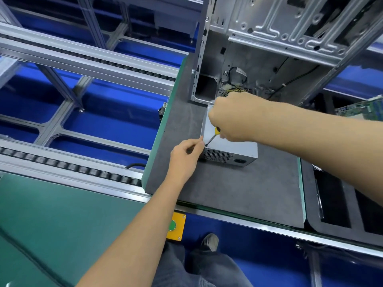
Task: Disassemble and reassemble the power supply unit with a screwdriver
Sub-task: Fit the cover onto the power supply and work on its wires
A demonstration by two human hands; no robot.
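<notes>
A grey metal power supply unit (pixel 234 148) lies on a dark grey mat (pixel 228 187), its vented face and power socket turned toward me. My right hand (pixel 232 119) grips a yellow-handled screwdriver (pixel 213 135); its tip touches the unit's top near the front left corner. My left hand (pixel 186 156) rests against the left front corner of the unit, its fingertips beside the screwdriver tip. Whether the fingers pinch anything is hidden.
An open computer case (pixel 279 38) stands just behind the unit, with cables (pixel 238 79) inside. A roller conveyor (pixel 68 164) runs to the left. A black foam tray (pixel 339 199) and a circuit board (pixel 362 108) sit at right. A yellow box with a green button (pixel 175 225) hangs under the bench edge.
</notes>
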